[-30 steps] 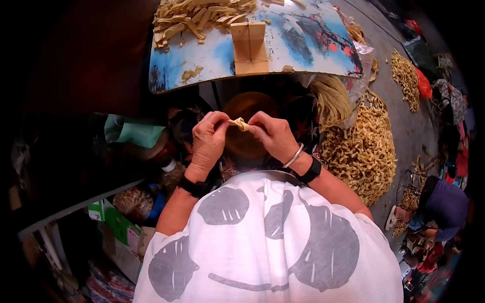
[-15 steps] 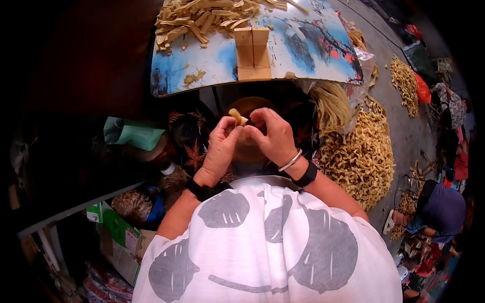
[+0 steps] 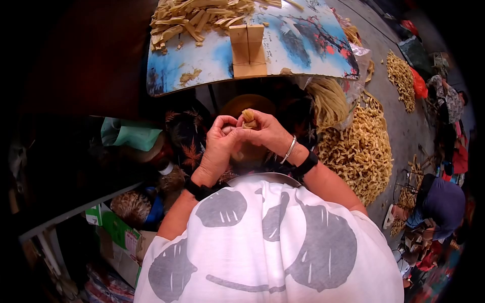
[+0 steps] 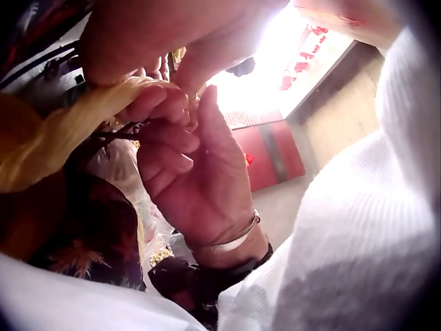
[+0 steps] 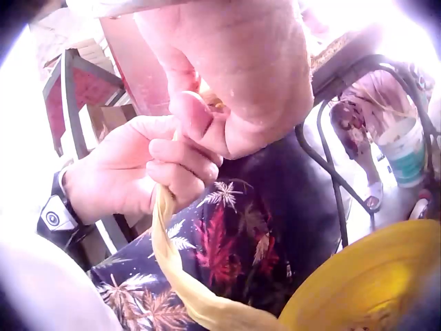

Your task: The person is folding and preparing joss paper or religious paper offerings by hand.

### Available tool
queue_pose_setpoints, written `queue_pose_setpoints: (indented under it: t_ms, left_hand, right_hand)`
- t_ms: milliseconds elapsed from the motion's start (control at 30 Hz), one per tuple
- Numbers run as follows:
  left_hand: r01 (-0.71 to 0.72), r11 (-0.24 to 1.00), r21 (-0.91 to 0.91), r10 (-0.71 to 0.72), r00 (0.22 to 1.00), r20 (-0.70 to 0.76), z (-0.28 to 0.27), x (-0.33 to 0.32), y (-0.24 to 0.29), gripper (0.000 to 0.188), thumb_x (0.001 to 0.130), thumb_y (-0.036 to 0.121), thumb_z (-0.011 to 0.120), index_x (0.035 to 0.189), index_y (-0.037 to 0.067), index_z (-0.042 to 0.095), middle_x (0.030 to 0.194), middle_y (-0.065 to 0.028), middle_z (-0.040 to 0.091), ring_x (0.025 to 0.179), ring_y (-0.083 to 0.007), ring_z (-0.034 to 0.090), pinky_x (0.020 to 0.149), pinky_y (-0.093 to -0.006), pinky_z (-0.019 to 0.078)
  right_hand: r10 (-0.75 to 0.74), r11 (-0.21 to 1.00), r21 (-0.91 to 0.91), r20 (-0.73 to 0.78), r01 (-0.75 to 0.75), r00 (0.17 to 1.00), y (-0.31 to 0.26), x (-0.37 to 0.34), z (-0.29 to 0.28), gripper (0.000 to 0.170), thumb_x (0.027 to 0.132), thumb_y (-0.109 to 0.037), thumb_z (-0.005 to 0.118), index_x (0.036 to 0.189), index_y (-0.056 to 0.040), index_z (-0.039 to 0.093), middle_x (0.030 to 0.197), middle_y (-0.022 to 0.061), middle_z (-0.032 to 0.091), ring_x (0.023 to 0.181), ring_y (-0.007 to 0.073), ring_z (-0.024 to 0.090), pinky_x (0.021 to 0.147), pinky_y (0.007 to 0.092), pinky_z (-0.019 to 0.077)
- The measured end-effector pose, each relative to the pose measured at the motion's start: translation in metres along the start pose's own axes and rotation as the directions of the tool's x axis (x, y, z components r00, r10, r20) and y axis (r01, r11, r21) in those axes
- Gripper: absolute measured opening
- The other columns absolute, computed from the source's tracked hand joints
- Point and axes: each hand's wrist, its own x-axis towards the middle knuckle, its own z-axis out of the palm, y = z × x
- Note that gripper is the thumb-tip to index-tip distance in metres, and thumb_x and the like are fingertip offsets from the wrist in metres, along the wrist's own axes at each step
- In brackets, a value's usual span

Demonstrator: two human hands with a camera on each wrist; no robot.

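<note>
In the head view, both hands meet over the lap around one soft pale-yellow strip. My left hand (image 3: pixel 217 144) curls its fingers round the strip; in the right wrist view, a long twisted tail of the strip (image 5: pixel 176 269) hangs below that hand. My right hand (image 3: pixel 270 135) pinches the strip's folded upper part (image 3: pixel 247 117) between thumb and fingers. The right hand's curled fingertips show close to the left hand in the left wrist view. Fingers hide most of the fold.
A painted board (image 3: pixel 202 60) ahead carries cut strips (image 3: pixel 207 17) and a slotted wooden block (image 3: pixel 247 50). Long strips (image 3: pixel 328 103) hang at its right, above a heap of small knotted pieces (image 3: pixel 356 156). Below the hands is a yellow basin (image 5: pixel 365 283). A bent-over person (image 3: pixel 442 207) is at far right.
The hands have come together from pulling a knotted piece between them. A folded strip end stood above the left fingers; now the right hand has closed in and pinches the fold.
</note>
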Motion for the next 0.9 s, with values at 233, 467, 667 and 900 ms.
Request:
queue_pose_setpoints:
  t_ms: [233, 467, 667, 900]
  left_hand:
    - [0.098, 0.994, 0.041, -0.102, 0.991, 0.091, -0.019, -0.011, 0.001, 0.016, 0.098, 0.015, 0.06, 0.11, 0.004, 0.064, 0.074, 0.0056, 0.052, 0.055, -0.0012, 0.037, 0.049, -0.0167, 0.0291]
    - [-0.067, 0.895, 0.44, 0.035, 0.996, 0.081, -0.006, -0.01, 0.006, 0.017, 0.098, 0.016, 0.06, 0.096, 0.003, 0.07, 0.068, 0.0082, 0.05, 0.059, -0.0012, 0.039, 0.051, -0.0185, 0.031]
    - [-0.426, 0.602, 0.675, 0.362, 0.9, 0.245, 0.001, -0.007, 0.002, 0.015, 0.096, 0.011, 0.061, 0.091, -0.001, 0.067, 0.069, -0.0008, 0.059, 0.063, -0.0065, 0.05, 0.055, -0.0224, 0.0407]
    - [-0.365, 0.551, 0.75, 0.395, 0.906, 0.15, 0.003, 0.001, 0.009, 0.013, 0.094, 0.01, 0.061, 0.09, -0.001, 0.066, 0.07, -0.0071, 0.061, 0.062, -0.0112, 0.054, 0.057, -0.0255, 0.0436]
  right_hand:
    - [0.075, 0.995, 0.071, -0.141, -0.065, 0.987, -0.006, -0.007, -0.005, 0.018, 0.086, -0.016, 0.072, 0.1, -0.0079, 0.065, 0.077, -0.0059, 0.058, 0.062, 0.003, 0.05, 0.052, 0.0184, 0.0403]
    - [-0.108, 0.982, -0.183, -0.293, 0.056, 0.95, -0.007, -0.004, 0.004, 0.022, 0.094, -0.021, 0.062, 0.089, -0.0006, 0.07, 0.071, 0.0032, 0.066, 0.059, 0.0049, 0.06, 0.052, 0.0196, 0.0476]
    - [-0.091, 0.978, -0.209, -0.412, 0.003, 0.907, -0.026, -0.001, 0.002, 0.025, 0.097, -0.02, 0.059, 0.086, 0.0005, 0.069, 0.07, 0.0037, 0.067, 0.052, 0.0066, 0.061, 0.044, 0.0203, 0.0465]
    - [0.0, 0.996, -0.086, -0.243, -0.022, 0.97, -0.021, -0.001, -0.001, 0.019, 0.094, -0.021, 0.064, 0.094, -0.0029, 0.061, 0.07, 0.0016, 0.064, 0.051, 0.0063, 0.057, 0.045, 0.0209, 0.0455]
